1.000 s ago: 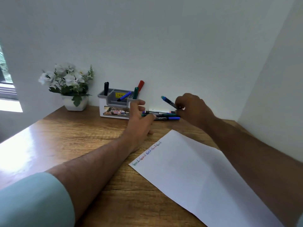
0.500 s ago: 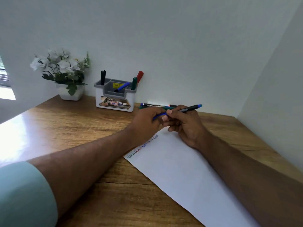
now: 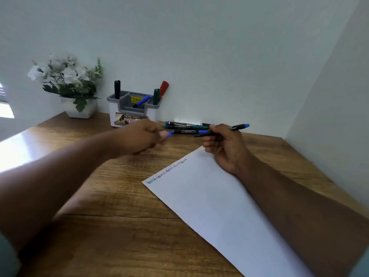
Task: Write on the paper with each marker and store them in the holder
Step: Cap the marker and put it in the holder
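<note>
My right hand [image 3: 224, 148] grips a black marker with a blue end [image 3: 238, 127], held level above the top corner of the white paper [image 3: 219, 206]. My left hand [image 3: 142, 137], blurred, pinches a small blue cap [image 3: 169, 134] just left of the marker. A line of coloured handwriting [image 3: 166, 172] runs along the paper's upper left edge. Several loose markers [image 3: 185, 126] lie by the wall behind my hands. The grey and white holder [image 3: 119, 114] stands at the back with black, blue, green and red markers in it.
A white pot of white flowers [image 3: 67, 86] stands at the back left on the wooden desk [image 3: 99, 226]. White walls close the desk at the back and right. A bright window patch lies at the far left.
My hands have drawn apart: the left has pulled the blue cap off to the left, while the right keeps the marker over the paper's corner. The view has shifted slightly.
</note>
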A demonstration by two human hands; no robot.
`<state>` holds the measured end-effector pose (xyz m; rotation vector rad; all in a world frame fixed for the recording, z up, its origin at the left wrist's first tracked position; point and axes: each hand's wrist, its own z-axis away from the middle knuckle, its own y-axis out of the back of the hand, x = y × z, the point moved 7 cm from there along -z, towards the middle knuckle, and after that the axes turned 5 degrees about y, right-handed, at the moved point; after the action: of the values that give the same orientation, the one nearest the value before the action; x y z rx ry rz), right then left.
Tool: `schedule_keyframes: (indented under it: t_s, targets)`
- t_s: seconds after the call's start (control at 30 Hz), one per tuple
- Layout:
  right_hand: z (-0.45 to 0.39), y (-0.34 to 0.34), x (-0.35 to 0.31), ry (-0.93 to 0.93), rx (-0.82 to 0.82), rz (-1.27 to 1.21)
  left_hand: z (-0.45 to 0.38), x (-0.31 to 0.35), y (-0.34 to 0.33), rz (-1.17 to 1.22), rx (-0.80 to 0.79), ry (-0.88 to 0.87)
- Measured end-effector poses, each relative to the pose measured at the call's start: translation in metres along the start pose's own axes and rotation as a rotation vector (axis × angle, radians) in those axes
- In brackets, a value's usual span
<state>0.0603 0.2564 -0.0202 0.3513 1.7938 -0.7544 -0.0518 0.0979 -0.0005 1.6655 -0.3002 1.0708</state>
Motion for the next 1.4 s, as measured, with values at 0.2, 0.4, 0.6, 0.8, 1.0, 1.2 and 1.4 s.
schedule_keyframes:
  t_s: [0.2, 0.4, 0.6, 0.8, 1.0, 1.2, 1.4]
  targets:
    - [0.0, -0.007, 0.003, 0.017, -0.087, 0.163, 0.014, -0.005, -0.016, -0.283, 0.031, -0.011]
    - [-0.006, -0.013, 0.009, -0.034, -0.236, 0.319, -0.003, -0.004, -0.033, -0.27, -0.069, -0.123]
    - [-0.008, -0.011, 0.007, -0.023, -0.328, 0.38, -0.009, -0.007, -0.035, -0.251, -0.171, -0.169]
    - [-0.007, -0.009, 0.002, 0.072, -0.318, 0.472, -0.01, -0.007, -0.034, -0.194, -0.184, -0.155]
    - [-0.005, -0.009, 0.006, 0.082, -0.364, 0.544, -0.01, -0.009, -0.032, -0.197, -0.189, -0.125]
    - [-0.003, -0.013, 0.007, 0.091, -0.397, 0.586, -0.011, -0.009, -0.032, -0.196, -0.188, -0.11]
    - [-0.002, -0.014, 0.008, 0.06, -0.412, 0.607, -0.01, -0.008, -0.032, -0.195, -0.177, -0.117]
